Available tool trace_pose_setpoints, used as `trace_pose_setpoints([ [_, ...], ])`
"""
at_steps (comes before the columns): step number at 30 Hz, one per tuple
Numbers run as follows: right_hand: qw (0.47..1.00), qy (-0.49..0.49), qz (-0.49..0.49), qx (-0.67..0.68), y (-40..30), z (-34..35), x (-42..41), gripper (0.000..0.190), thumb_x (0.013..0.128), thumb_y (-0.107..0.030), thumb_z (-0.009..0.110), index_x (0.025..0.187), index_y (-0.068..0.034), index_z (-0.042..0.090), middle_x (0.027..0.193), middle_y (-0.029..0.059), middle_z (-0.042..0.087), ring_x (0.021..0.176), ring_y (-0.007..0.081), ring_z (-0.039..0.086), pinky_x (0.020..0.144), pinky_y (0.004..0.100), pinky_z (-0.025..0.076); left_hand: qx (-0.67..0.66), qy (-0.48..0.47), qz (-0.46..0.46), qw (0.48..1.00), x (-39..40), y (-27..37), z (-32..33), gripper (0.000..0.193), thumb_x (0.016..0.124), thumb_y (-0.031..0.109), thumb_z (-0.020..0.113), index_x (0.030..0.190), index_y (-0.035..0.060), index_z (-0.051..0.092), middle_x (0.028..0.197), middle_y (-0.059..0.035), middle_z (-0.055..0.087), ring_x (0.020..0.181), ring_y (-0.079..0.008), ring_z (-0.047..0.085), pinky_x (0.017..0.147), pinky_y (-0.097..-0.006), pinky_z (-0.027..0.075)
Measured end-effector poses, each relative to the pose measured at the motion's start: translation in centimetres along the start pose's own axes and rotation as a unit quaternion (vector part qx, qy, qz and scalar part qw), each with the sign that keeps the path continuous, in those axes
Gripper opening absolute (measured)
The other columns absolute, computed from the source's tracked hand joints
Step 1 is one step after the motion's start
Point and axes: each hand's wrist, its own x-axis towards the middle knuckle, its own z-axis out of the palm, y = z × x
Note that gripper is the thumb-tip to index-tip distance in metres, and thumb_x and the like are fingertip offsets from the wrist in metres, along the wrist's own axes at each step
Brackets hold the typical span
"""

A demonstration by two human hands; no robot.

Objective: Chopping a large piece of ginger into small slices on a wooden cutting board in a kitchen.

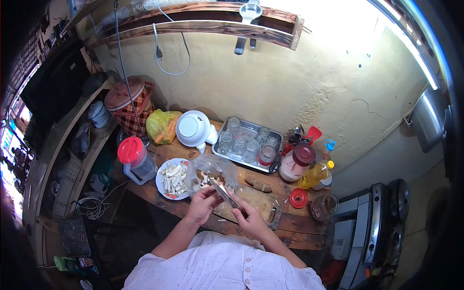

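Note:
My right hand grips a knife, its blade slanting up to the left. My left hand pinches a small pale piece of root vegetable against the blade; fingers partly hide it. Both hands are above the near edge of a clear plastic bag that holds brown and white peelings. Beneath my right hand lies a worn cutting board. An unpeeled brown root rests at its far edge. Left of the bag, a white plate bears many cut white pieces.
A metal tray of upturned glasses stands behind. To the right are a lidded jar, an oil bottle, a red lid and a glass jar. A red-lidded pitcher stands left; a gas stove is far right.

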Motion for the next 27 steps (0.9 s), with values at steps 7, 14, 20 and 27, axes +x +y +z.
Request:
trace_pose_setpoints([
  [7,0.993,-0.001,0.045,0.105,1.1,2.1,1.8,0.047,0.088,-0.013,0.057,0.133,-0.021,0.049,0.059,-0.0054,0.045,0.053,0.0043,0.034,0.049,0.0222,0.034,0.038,-0.006,0.012,0.999,0.8,1.8,-1.2,0.027,0.090,0.002,0.055,0.116,0.0028,0.058,0.110,-0.0061,0.061,0.097,-0.0157,0.061,0.087,-0.0299,0.052],
  [14,0.974,0.013,0.034,0.225,1.5,5.0,2.6,0.044,0.092,-0.007,0.052,0.135,-0.013,0.046,0.066,-0.0097,0.042,0.054,0.0003,0.034,0.049,0.0176,0.029,-0.017,-0.022,0.004,1.000,1.2,2.4,-2.6,0.026,0.091,0.003,0.053,0.116,0.0033,0.058,0.110,-0.0071,0.062,0.098,-0.0168,0.061,0.086,-0.0301,0.051],
  [20,0.979,0.069,-0.019,0.191,1.2,6.9,3.3,0.044,0.092,-0.006,0.053,0.135,-0.011,0.046,0.066,-0.0098,0.043,0.054,0.0005,0.035,0.049,0.0176,0.029,-0.009,-0.021,0.011,1.000,1.1,3.2,-3.5,0.029,0.090,0.001,0.054,0.118,0.0032,0.056,0.109,-0.0080,0.062,0.098,-0.0170,0.061,0.086,-0.0303,0.052],
  [27,0.894,-0.012,0.124,0.430,-0.5,6.6,3.7,0.041,0.095,-0.020,0.050,0.135,-0.011,0.044,0.058,-0.0005,0.044,0.048,0.0069,0.040,0.043,0.0203,0.032,-0.050,-0.032,-0.008,0.998,1.3,4.2,-4.5,0.033,0.088,-0.002,0.055,0.120,0.0034,0.055,0.110,-0.0091,0.062,0.100,-0.0173,0.061,0.087,-0.0308,0.052],
])
